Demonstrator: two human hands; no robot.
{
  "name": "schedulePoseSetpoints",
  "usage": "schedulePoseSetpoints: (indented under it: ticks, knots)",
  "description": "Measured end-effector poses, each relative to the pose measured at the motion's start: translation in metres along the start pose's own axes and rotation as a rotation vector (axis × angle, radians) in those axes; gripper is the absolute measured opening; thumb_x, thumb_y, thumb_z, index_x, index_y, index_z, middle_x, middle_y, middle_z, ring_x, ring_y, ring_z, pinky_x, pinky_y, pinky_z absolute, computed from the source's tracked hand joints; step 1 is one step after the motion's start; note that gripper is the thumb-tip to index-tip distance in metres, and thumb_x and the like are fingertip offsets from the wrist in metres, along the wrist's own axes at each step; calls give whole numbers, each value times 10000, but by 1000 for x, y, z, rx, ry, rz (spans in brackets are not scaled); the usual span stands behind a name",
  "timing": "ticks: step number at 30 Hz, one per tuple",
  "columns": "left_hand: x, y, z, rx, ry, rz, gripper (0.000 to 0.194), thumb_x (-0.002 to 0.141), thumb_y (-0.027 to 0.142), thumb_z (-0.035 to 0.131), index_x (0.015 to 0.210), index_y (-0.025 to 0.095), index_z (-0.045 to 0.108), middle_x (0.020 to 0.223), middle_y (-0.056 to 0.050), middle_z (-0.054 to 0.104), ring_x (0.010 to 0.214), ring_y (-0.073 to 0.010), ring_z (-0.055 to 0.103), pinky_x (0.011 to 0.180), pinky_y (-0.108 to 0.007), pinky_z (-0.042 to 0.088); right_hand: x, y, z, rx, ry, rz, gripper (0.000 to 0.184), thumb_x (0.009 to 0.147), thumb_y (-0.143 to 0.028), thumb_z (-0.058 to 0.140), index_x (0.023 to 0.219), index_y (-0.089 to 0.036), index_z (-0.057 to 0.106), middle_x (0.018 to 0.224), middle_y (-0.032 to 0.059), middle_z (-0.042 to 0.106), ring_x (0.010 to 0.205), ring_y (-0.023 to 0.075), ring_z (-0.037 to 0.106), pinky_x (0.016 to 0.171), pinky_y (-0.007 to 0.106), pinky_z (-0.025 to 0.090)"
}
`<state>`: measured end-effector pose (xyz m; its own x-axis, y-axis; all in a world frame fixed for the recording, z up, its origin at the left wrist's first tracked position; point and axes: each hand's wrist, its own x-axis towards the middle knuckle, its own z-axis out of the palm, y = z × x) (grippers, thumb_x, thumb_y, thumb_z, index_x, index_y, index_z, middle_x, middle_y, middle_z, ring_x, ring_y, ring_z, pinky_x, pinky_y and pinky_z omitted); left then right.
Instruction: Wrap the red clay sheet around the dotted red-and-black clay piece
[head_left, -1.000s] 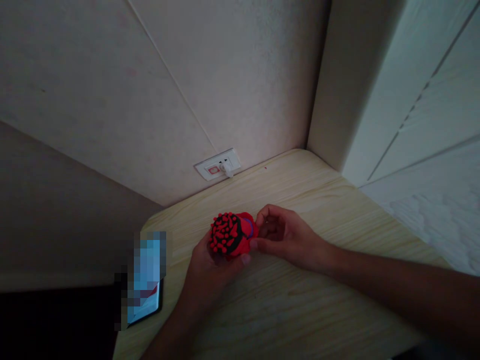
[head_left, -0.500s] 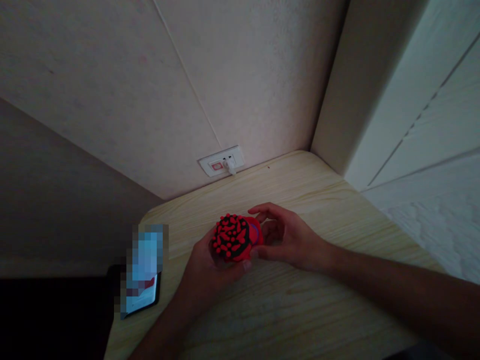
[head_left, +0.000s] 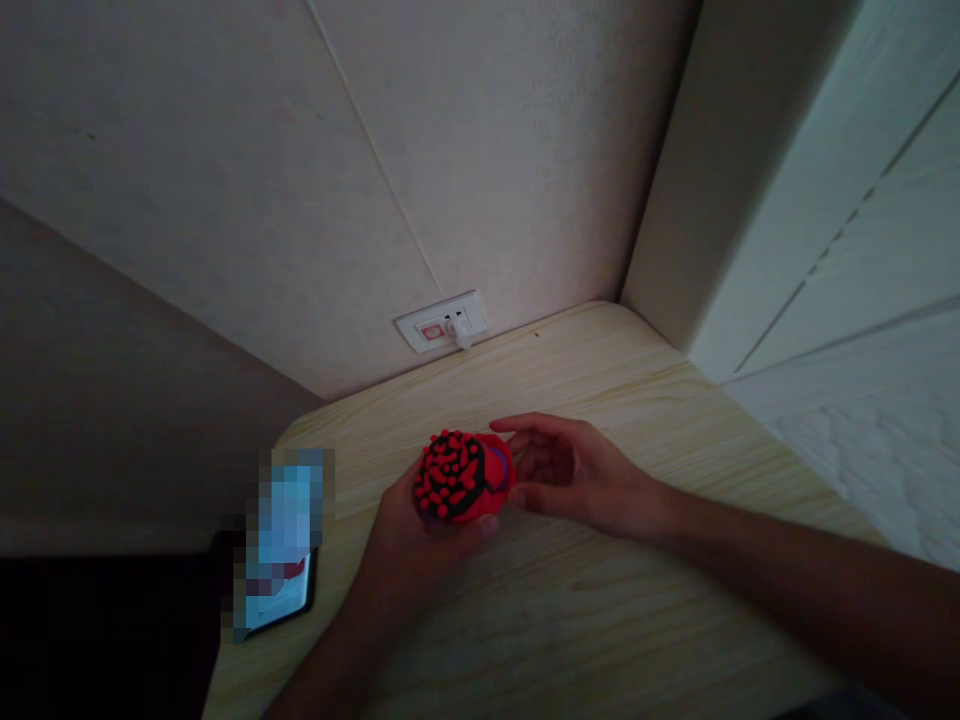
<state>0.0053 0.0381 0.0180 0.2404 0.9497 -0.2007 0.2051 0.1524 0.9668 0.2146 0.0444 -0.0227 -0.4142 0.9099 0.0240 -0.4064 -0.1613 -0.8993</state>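
Note:
My left hand (head_left: 409,530) is closed around the left and near sides of a round red-and-black object (head_left: 454,478), its thumb along the near edge. Raised red dots and drop shapes cover the object's black top. Its right part is smooth red with a curved purple line, and I cannot make out what kind of thing it is. Beside that right edge is my right hand (head_left: 574,475), fingers curved and apart from the thumb. Its thumb tip and index fingertip are close to the red rim; whether they touch it is unclear.
The light wooden tabletop (head_left: 600,620) meets a pale wall (head_left: 487,150) at the back. A white socket (head_left: 441,322) with a white plug (head_left: 457,331) sits low on that wall. To the left stands a tilted device with a lit, partly blurred screen (head_left: 281,600).
The red-and-black object has shifted slightly left in my left hand, showing more of its smooth red part. My right hand's fingers now sit a little further off its right edge.

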Motion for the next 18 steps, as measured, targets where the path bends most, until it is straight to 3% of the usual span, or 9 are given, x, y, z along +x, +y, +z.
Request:
schedulePoseSetpoints:
  ticks: [5,12,18]
  knots:
    - [3,-4,-10,8,-76,-16,574,627,248,903,1146,149,680,1145,-99,796,1083,-302,745,953,-380,594,-2,-6,-6,-58,-109,17,643,747,-88,850,1340,-200,627,1042,38,764,874,140,714,796,281,580]
    - [2,-4,-12,-64,-213,-65,531,622,228,903,1110,173,700,1085,-55,811,993,-259,764,864,-322,611,-1,-8,-9,-211,-84,20,459,711,-195,915,1135,-182,742,918,23,756,803,142,691,769,276,569]
    - [1,-2,-11,-64,-192,-58,485,638,204,893,1082,178,701,1064,-36,806,986,-250,762,855,-308,608,-1,-10,-7,-291,-52,17,478,707,-211,909,1134,-161,700,971,46,747,808,155,689,769,297,571]
